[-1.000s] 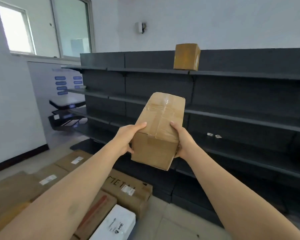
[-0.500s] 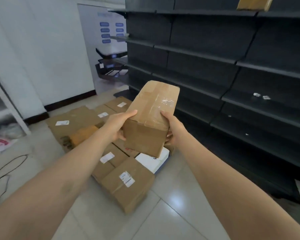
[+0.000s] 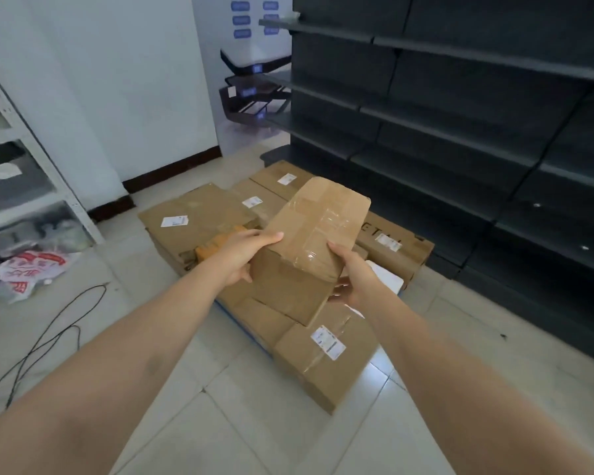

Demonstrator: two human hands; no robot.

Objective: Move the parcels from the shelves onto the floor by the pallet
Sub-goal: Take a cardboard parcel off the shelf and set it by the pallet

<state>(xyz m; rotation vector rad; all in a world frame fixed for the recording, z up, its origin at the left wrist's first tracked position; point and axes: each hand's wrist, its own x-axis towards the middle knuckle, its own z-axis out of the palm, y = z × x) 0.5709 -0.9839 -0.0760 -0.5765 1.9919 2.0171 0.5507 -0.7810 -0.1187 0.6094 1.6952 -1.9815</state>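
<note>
I hold a brown taped cardboard parcel (image 3: 309, 245) in the air with both hands. My left hand (image 3: 242, 257) grips its left side and my right hand (image 3: 352, 279) grips its right side and underside. The parcel hangs above a cluster of several cardboard parcels (image 3: 323, 358) lying on the floor. A thin blue edge of the pallet (image 3: 244, 329) shows under those parcels. The dark shelves (image 3: 443, 121) on the right hold no parcels in this view.
A white rack (image 3: 31, 159) with bins stands at the left, with a red-and-white bag (image 3: 31, 269) on the floor beside it. Black cables (image 3: 48, 337) trail over the pale floor tiles at the left. A white wall with a dark skirting is behind.
My view has swung down and left, away from the shelves toward the parcels on the floor. The held parcel has come lower, over the pile. Both hands keep their grip.
</note>
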